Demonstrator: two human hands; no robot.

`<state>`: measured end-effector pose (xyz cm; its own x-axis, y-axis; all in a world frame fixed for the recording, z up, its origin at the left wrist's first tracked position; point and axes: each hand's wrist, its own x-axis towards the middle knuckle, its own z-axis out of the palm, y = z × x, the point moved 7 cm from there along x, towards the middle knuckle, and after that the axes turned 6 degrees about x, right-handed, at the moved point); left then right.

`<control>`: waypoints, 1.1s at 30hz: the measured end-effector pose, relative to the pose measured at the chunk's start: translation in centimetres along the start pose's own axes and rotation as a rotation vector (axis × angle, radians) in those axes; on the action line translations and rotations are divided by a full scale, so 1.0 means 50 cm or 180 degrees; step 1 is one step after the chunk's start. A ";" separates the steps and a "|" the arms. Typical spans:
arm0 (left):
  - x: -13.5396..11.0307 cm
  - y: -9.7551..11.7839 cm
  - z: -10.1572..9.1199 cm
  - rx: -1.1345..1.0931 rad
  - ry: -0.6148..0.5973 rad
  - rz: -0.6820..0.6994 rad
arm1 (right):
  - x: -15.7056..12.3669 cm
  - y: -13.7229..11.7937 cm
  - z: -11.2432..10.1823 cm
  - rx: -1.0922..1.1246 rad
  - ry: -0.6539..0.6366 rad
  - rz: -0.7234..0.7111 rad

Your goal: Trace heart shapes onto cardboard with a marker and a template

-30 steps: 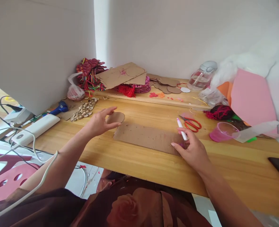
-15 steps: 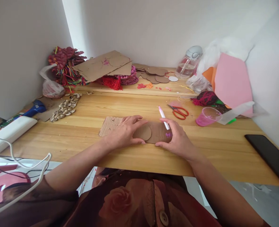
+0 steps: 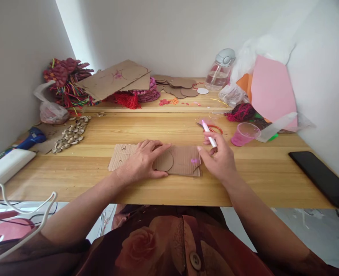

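A strip of corrugated cardboard (image 3: 185,159) lies on the table, with small purple marks near its right end. On top of it is a round cardboard disc (image 3: 165,161), partly covered by my left hand (image 3: 142,159). That hand lies spread over the disc and strip, thumb near the front edge, fingers reaching toward the back. My right hand (image 3: 219,155) is closed around a white marker with a pink tip (image 3: 209,134), held just right of the strip with the tip pointing up and away. Red-handled scissors (image 3: 216,128) lie behind the marker, partly hidden.
A pink plastic cup (image 3: 244,135) stands to the right; a black phone (image 3: 320,178) lies near the right edge. Shells (image 3: 71,135) and a blue glue gun (image 3: 33,138) are at left. Behind, a raised shelf holds cardboard discs (image 3: 182,82), yarn and a bottle (image 3: 219,71).
My right hand has lifted off the strip's right end and moved up and right with the marker, uncovering that end. My left hand stays on the disc. The whole view has shifted slightly.
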<state>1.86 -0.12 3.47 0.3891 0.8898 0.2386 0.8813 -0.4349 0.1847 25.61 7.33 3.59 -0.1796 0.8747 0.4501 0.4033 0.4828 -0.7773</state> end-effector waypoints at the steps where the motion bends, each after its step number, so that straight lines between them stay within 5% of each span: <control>1: -0.010 0.010 -0.006 0.0017 -0.0023 0.0055 | 0.002 0.007 -0.006 0.0115 0.0116 0.0110; 5: -0.054 0.076 -0.023 -0.0010 -0.0175 0.0288 | 0.005 0.012 -0.012 0.0426 0.0197 0.0264; 10: -0.084 0.128 0.000 -0.0237 -0.0490 0.0265 | -0.001 0.008 -0.005 0.0477 0.0063 0.0365; 21: 0.007 -0.058 -0.013 0.0397 0.0304 -0.0293 | -0.004 0.012 -0.001 0.0538 -0.0003 0.0344; 33: 0.015 -0.025 -0.030 0.0289 0.0742 0.0331 | 0.001 0.046 0.031 0.1691 -0.0028 0.0902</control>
<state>0.67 0.87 4.85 0.4158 0.7805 0.4667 0.8644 -0.4987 0.0639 25.14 8.57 1.15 -0.1389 0.9716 0.1915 -0.0668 0.1838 -0.9807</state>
